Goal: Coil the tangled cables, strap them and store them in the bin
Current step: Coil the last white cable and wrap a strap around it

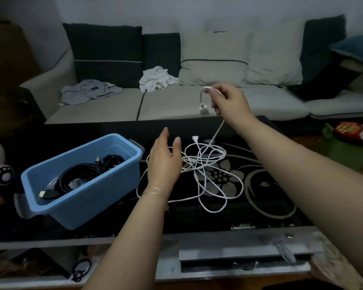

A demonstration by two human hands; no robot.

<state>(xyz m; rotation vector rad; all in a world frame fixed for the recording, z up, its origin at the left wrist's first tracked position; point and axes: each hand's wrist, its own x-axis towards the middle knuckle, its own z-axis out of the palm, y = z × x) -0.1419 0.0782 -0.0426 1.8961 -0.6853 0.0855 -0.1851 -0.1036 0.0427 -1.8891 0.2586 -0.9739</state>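
Note:
A tangled white cable lies in loose loops on the black glass table. My right hand is raised above the table's far edge, pinching one end of that cable, so its plug dangles beside the fingers. The other connector rests on the table. My left hand hovers over the left side of the tangle, fingers apart, holding nothing. The blue plastic bin stands at the left and holds coiled black cables.
Behind the table is a grey sofa with cushions and crumpled cloths. A lower shelf under the table holds a black cord and other bits. Snack packets lie at the far right.

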